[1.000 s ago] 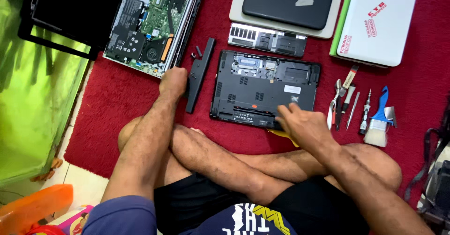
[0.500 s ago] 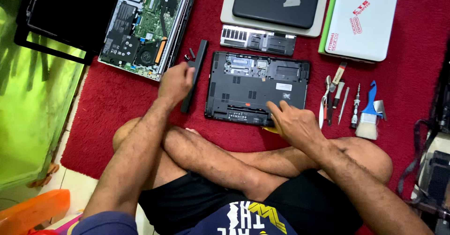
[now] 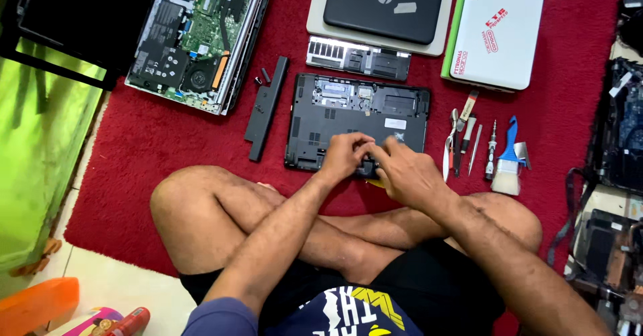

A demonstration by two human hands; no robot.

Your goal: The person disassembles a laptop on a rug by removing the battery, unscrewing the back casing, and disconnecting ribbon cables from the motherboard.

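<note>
A black laptop [image 3: 358, 108] lies bottom-up on the red carpet [image 3: 167, 148] in front of my crossed legs. My left hand [image 3: 343, 155] is curled over the middle of its near edge, fingers gripping a dark part there. My right hand [image 3: 407, 170] lies beside it on the same edge, fingertips meeting the left hand's. What the right fingers pinch is hidden. A small yellow piece [image 3: 377, 183] shows just under the right hand. A long black battery bar [image 3: 266, 108] lies to the left of the laptop, apart from both hands.
An opened laptop with a bare circuit board [image 3: 201, 41] sits at the far left. Behind are a grey panel [image 3: 358, 58], a closed black laptop [image 3: 383, 4] and a white box [image 3: 499, 31]. Screwdrivers [image 3: 469, 135] and a blue brush [image 3: 509, 158] lie right. More parts [image 3: 616, 148] line the right edge.
My left hand has left the battery bar and come right to the laptop's near edge, meeting my right hand. The right hand has shifted slightly left along that edge.
</note>
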